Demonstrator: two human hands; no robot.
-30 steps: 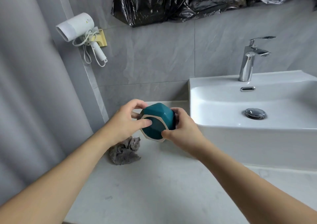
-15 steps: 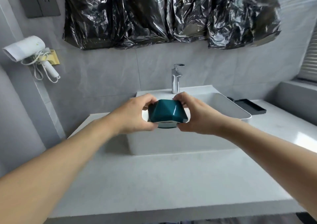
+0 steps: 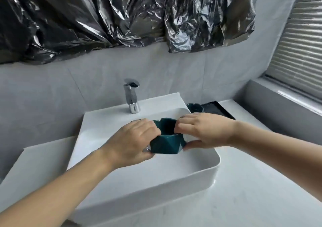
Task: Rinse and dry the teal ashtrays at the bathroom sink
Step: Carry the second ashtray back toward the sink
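A faceted teal ashtray (image 3: 165,144) hangs over the white sink basin (image 3: 122,179), mouth turned up. My left hand (image 3: 132,141) grips its left side, fingers curled over the rim. My right hand (image 3: 203,131) pinches its right side, fingers on the rim and thumb under the wall. A second teal ashtray (image 3: 195,107) stands on the counter just behind the sink's right rear corner. The chrome tap (image 3: 131,96) rises behind the held ashtray, and no water shows.
A black tray (image 3: 217,109) lies on the counter right of the second ashtray. Pale grey counter (image 3: 252,183) runs on both sides of the sink. Crumpled black plastic (image 3: 122,14) covers the wall above. A window sill and blinds (image 3: 296,52) are at right.
Both hands carried the ashtray from the left counter to above the basin and turned it mouth up. The view swung right, so the grey cloth and the hair dryer left the frame.
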